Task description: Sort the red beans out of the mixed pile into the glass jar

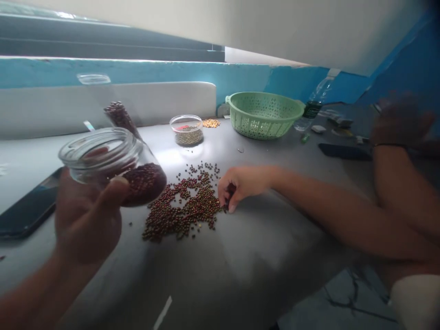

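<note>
— What are your hands doing?
— My left grip (87,220) is closed around a tilted glass jar (110,165) of red beans; my right grip (237,188) pinches beans from the pile (182,206) on the worktop (240,256).
— Risk?
— Tilted further, the jar could spill.

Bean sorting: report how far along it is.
Done: red beans sit in the glass jar held tilted by the left hand; greenish ones fill the small bowl. In hand: the right hand picks at the mixed pile. Left: most of that pile.
</note>
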{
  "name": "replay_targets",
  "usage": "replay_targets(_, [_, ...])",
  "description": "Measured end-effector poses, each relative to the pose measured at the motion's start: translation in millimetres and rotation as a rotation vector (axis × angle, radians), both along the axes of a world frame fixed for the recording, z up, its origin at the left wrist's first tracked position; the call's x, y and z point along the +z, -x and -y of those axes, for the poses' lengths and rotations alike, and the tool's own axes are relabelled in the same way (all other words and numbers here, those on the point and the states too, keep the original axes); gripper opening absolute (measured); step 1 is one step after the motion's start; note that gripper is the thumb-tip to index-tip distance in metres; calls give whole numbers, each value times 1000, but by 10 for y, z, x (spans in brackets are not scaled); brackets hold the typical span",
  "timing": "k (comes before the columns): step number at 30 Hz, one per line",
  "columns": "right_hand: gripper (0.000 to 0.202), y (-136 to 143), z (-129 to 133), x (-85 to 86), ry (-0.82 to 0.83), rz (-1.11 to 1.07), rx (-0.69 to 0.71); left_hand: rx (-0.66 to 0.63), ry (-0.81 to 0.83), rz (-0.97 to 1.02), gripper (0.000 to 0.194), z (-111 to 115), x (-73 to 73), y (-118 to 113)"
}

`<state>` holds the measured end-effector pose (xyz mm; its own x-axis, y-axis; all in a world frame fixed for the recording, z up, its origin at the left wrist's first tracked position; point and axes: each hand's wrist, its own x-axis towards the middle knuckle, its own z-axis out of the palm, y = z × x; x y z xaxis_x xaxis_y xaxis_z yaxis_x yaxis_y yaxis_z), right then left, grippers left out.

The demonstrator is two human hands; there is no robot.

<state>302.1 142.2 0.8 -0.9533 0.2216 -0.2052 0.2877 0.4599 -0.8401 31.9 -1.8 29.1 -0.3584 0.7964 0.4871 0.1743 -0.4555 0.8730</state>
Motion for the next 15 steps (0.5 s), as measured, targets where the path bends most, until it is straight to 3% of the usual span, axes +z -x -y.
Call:
replay_targets(3, [21, -31, 15, -24, -28, -29, -2, 11, 78, 83, 29, -74, 40, -78])
replay_targets(5, [17, -44, 43, -15, -67, -34, -6, -30, 129, 89, 28, -110, 59, -143])
replay_targets(9, [11, -40, 119, 74, -174, 6, 15, -103, 172, 97, 52, -156, 19, -287])
replay_targets(15, [9, -40, 227, 176, -329, 30, 29, -72, 150, -32, 69, -106, -245, -326])
